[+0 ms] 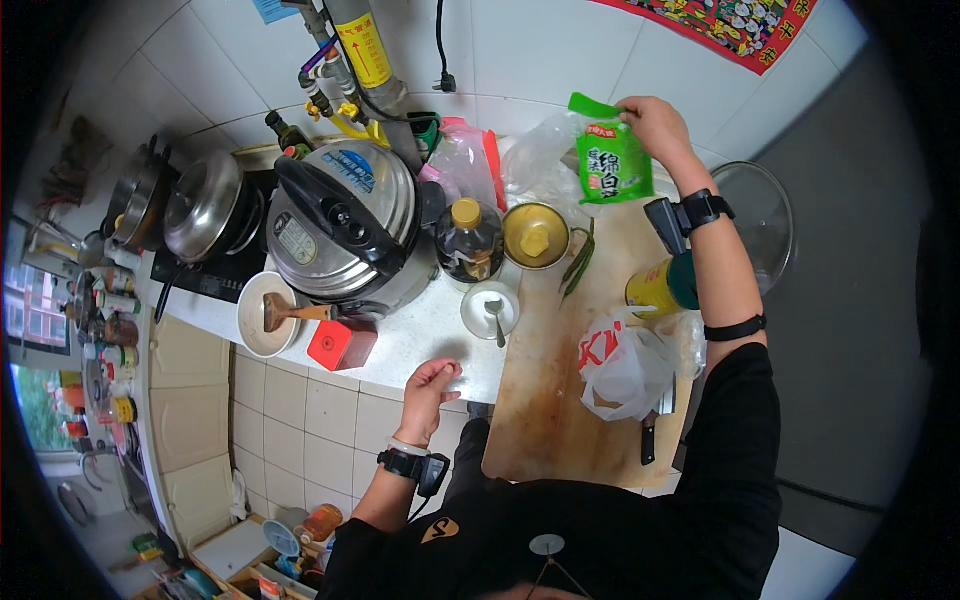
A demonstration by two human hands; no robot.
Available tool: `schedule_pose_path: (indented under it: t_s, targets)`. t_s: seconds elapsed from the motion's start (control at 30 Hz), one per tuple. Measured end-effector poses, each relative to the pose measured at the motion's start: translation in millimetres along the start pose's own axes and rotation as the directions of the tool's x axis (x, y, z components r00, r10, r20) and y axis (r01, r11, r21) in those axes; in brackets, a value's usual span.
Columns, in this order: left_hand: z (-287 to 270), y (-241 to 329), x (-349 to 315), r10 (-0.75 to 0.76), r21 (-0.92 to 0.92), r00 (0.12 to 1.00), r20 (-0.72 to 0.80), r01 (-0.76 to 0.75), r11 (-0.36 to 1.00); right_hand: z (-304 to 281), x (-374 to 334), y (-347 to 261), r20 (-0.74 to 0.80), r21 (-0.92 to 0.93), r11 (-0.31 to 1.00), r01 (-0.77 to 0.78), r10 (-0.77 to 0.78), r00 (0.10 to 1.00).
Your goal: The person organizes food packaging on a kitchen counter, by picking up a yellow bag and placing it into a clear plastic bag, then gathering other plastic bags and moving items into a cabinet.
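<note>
My right hand [655, 128] is closed on the top edge of a green plastic food packet [614, 165], held up over the far end of the wooden cutting board [540, 400]. Lower down, at the front edge of the counter, my left hand [430, 390] has loosely bent fingers, the thumb apart from them, and nothing visible in it. Nearest beyond it is a small white bowl [478, 322] with a spoon [495, 318] in it. A metal bowl [537, 236] holding a yellowish lump stands by green chili peppers [580, 262].
A pressure cooker [345, 220] and a dark bottle with a yellow cap [469, 240] stand left of the bowls. On the board lie a white plastic bag [630, 370] and a knife [650, 435], its blade partly covered. A yellow can [652, 290] is beneath my right arm.
</note>
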State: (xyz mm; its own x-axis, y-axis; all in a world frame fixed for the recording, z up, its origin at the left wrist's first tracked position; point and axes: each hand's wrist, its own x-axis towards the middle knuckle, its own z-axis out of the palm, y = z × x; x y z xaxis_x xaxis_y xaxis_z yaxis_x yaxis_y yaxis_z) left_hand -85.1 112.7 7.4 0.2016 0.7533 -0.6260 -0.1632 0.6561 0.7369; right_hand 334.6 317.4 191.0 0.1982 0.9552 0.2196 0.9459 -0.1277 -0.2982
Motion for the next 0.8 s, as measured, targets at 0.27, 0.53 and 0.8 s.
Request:
schedule_pose_path:
  t_s: [0.27, 0.53, 0.8]
  targets:
    - [0.4, -0.8, 2.3, -0.007, 0.022, 1.0, -0.003, 0.007, 1.0, -36.1, -49.3, -7.1, 0.012, -0.111, 0.993, 0.037, -0.036, 0.999]
    - [7.7, -0.4, 1.6, -0.021, 0.018, 1.0, 0.01, 0.021, 1.0, -54.2, -120.1, -43.8, 0.201, 0.191, 0.948, 0.253, -0.29, 0.936]
    - [5.2, -5.9, 0.8, -0.034, -0.008, 0.999, 0.004, 0.034, 0.999, 55.2, -123.8, -34.4, 0.65, 0.241, 0.912, 0.331, -0.405, 0.643]
